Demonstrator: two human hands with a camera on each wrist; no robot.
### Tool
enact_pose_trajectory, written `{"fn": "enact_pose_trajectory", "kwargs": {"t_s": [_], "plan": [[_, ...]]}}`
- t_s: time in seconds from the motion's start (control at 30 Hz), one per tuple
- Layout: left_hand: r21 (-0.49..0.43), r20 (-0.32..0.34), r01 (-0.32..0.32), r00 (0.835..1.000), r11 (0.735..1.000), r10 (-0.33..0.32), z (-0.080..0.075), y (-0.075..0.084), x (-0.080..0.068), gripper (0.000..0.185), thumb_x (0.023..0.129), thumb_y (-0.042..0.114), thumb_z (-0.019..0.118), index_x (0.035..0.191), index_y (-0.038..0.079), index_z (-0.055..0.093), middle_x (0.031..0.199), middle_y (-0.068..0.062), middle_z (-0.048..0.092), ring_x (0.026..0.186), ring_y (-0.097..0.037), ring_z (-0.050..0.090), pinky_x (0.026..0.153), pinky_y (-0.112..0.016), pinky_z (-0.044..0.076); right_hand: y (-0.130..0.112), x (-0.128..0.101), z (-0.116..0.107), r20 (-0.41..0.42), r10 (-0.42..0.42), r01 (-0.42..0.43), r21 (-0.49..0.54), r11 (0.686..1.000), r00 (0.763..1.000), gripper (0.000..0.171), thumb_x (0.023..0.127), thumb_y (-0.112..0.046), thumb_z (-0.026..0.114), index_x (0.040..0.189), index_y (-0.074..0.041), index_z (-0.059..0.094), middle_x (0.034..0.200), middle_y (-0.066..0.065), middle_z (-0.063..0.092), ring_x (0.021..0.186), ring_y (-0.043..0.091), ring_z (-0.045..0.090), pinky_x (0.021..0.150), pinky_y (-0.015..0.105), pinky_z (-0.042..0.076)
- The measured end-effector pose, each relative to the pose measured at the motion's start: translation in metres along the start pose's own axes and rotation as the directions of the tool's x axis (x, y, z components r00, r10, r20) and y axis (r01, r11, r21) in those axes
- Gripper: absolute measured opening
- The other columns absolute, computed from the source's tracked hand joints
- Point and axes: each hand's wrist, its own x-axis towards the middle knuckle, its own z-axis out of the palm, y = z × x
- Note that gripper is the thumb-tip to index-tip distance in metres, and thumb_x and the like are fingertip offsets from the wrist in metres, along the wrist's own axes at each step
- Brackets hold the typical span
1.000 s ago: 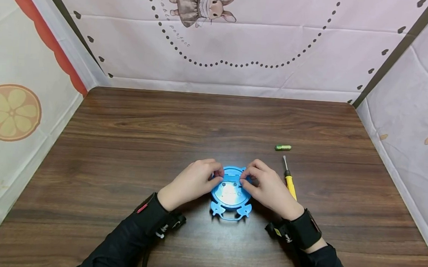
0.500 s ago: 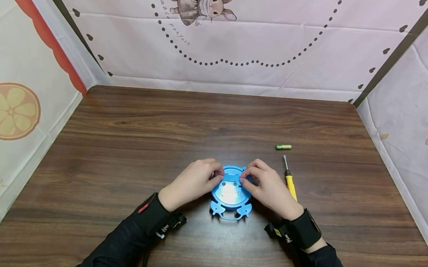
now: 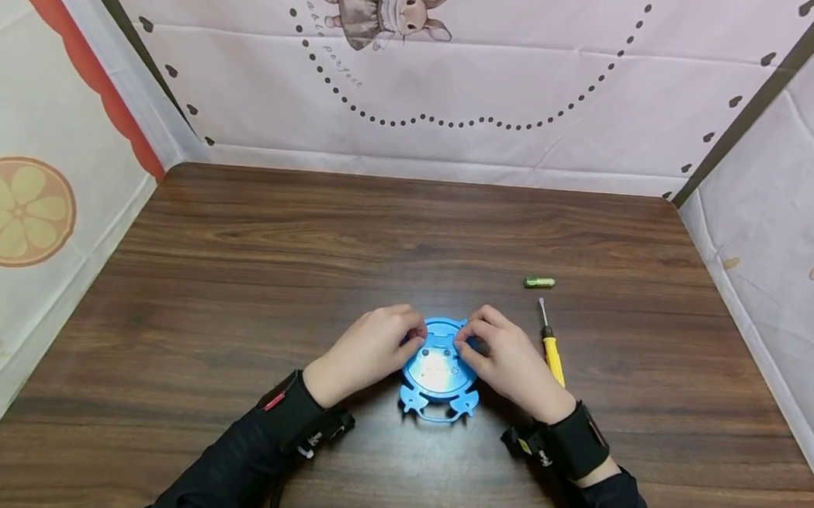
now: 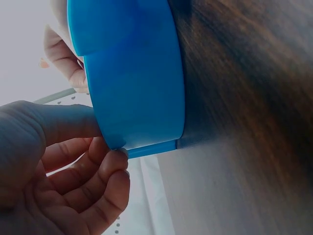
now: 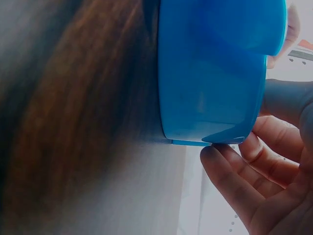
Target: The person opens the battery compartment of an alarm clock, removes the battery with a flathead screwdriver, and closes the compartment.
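Blue toy point(image 3: 439, 369) lies on wooden table point(image 3: 310, 240).

The head camera looks forward and down on the table point(image 3: 238, 275) from above. Each wrist camera sits very close to the blue toy point(image 4: 132, 73), one on each side; all three views share it.

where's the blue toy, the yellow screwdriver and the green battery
blue toy point(image 3: 439, 367): head view, middle of its round back, between the two hands
yellow screwdriver point(image 3: 551, 354): head view, on the yellow handle
green battery point(image 3: 539, 282): head view, middle of its body
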Motion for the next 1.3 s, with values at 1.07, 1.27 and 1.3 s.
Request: {"fn": "enact_pose_trajectory", "kwargs": {"t_s": [1.07,1.27,1.3], "plan": [[0.164,0.245,-0.206,0.956,0.965,0.163,-0.02,0.005,-0.022,0.063,0.086,0.057,0.074,0.131,0.015,0.063,0.123,-0.001,0.056,0.107,-0.017,0.049,0.088,-0.036,0.046,0.004,-0.003,-0.008,0.062,-0.172,0.174,-0.04,0.984,0.983,0.02,0.093,-0.028,0.075,0.11,-0.018,0.07,0.115,-0.004,0.057,0.097,0.01,0.054,0.079,0.03,0.049],[0.138,0.406,-0.156,0.909,0.978,0.088,-0.032,0.011,-0.033,0.084,0.08,0.047,0.085,0.149,0.016,0.048,0.144,-0.005,0.043,0.126,-0.022,0.041,0.102,-0.044,0.042,0.0,-0.01,-0.026,0.256,-0.122,0.111,0.055,0.992,0.959,0.05,0.087,-0.044,0.079,0.129,-0.022,0.063,0.137,-0.003,0.05,0.125,0.016,0.048,0.099,0.042,0.047],[0.143,0.406,-0.156,0.91,0.977,0.086,-0.032,0.011,-0.033,0.084,0.08,0.044,0.086,0.149,0.016,0.047,0.145,-0.006,0.042,0.128,-0.023,0.041,0.102,-0.045,0.042,-0.001,-0.011,-0.028,0.289,-0.111,0.094,0.07,0.993,0.951,0.055,0.086,-0.044,0.08,0.133,-0.023,0.061,0.141,-0.002,0.048,0.128,0.018,0.046,0.102,0.044,0.045]]}}
